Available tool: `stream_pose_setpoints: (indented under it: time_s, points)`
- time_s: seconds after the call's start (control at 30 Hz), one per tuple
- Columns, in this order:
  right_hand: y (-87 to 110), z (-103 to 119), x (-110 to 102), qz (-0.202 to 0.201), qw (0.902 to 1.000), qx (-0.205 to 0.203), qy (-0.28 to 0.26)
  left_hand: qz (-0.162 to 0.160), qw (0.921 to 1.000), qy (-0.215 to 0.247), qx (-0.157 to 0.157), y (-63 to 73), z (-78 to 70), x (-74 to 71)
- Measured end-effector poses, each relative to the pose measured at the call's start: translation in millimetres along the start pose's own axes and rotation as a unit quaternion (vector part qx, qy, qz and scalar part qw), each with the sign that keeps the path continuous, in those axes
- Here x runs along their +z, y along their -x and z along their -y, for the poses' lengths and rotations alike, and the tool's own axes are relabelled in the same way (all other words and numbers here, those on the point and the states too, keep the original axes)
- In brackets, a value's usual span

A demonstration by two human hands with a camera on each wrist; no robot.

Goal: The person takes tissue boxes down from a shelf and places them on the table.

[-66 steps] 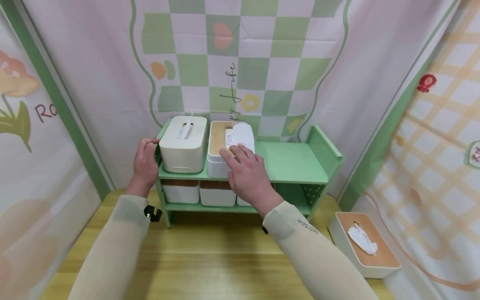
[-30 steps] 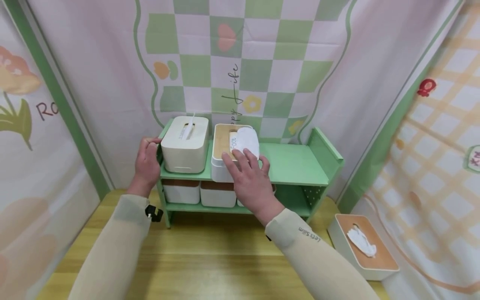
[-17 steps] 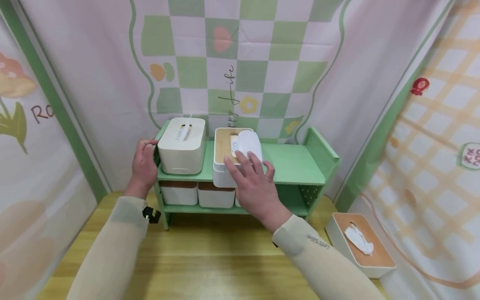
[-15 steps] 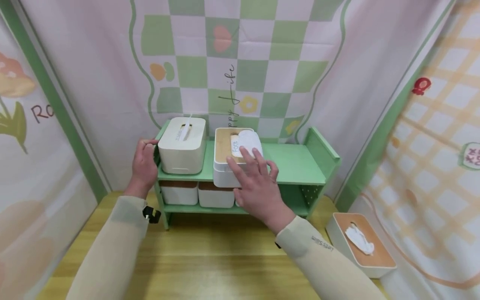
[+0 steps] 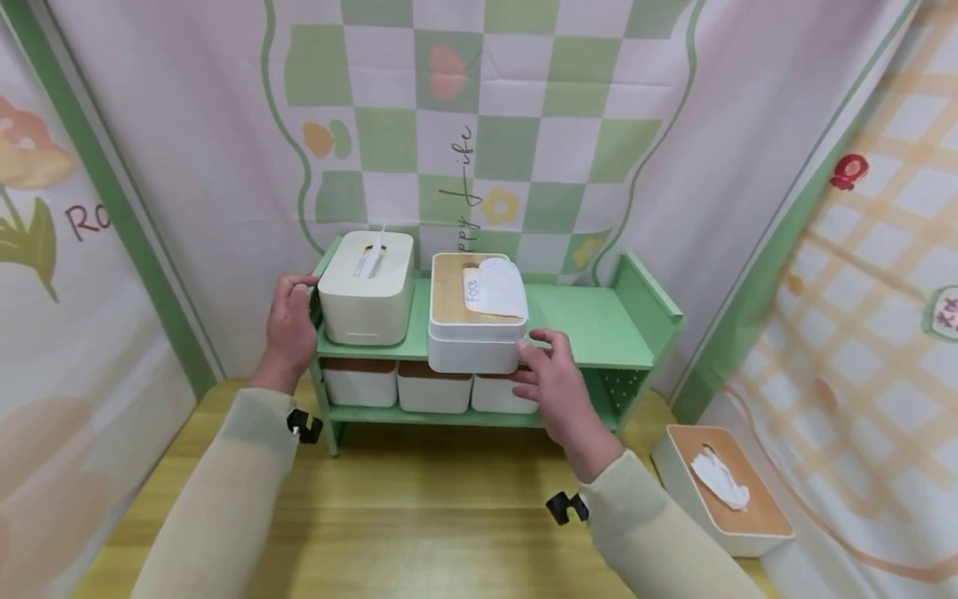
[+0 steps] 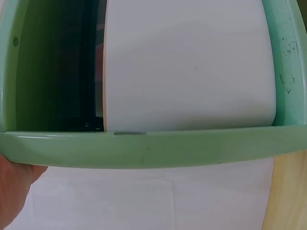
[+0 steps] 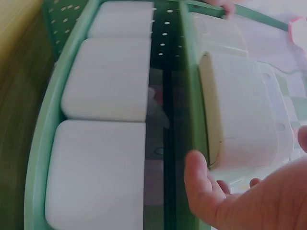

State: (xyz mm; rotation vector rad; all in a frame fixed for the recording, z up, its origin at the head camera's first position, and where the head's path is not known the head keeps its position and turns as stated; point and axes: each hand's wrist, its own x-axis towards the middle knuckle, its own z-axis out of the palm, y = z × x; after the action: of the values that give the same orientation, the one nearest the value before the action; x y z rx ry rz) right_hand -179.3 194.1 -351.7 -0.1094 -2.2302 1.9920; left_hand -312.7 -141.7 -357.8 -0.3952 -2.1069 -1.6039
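Note:
My left hand (image 5: 292,333) grips the left side panel of the green two-tier shelf (image 5: 591,324). In the left wrist view, part of that hand (image 6: 13,187) shows at the panel's edge. A white tissue box (image 5: 475,355) with a wooden lid stands mid-shelf on the upper tier, its front jutting slightly past the edge. On its lid lie a white tissue (image 5: 500,287) and a label reading "Face". My right hand (image 5: 561,391) is at its front right corner, fingers loosely bent and spread, holding nothing. Left of it stands an all-white tissue box (image 5: 367,320).
Three white boxes (image 5: 434,393) with brown tops sit on the lower tier. A brown-topped tissue box (image 5: 756,491) with a tissue poking out stands right of the shelf. The shelf rests on a wooden table (image 5: 419,499), with a patterned curtain (image 5: 501,150) behind.
The wooden-lidded tissue box has come forward and slightly right along the upper tier. My right hand has left its top and moved to its right front corner. The left hand has stayed put.

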Motion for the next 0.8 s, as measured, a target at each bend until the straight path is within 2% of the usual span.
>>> stream_pose_setpoints:
  time_s: [0.07,0.17,0.33,0.53,0.8]
  points:
    - [-2.4,3,-1,0.012,0.9988,0.02,-0.042,0.001,1.0,0.0,0.0,0.1,-0.4,0.1]
    - [-6.5,9,-1,0.028,0.9974,0.031,-0.06,0.003,1.0,-0.005,-0.006,0.0,-0.4,0.1]
    - [-16.1,16,1,0.037,0.9965,0.053,-0.053,0.005,0.9999,-0.007,-0.013,-0.3,-0.5,0.3]
    - [-24.0,20,4,0.025,0.996,0.08,-0.032,0.006,0.9999,-0.006,-0.015,0.1,-1.8,0.5]
    - [-13.7,20,0,0.032,0.996,0.078,-0.03,0.008,0.9998,-0.007,-0.014,1.1,-2.9,0.2]
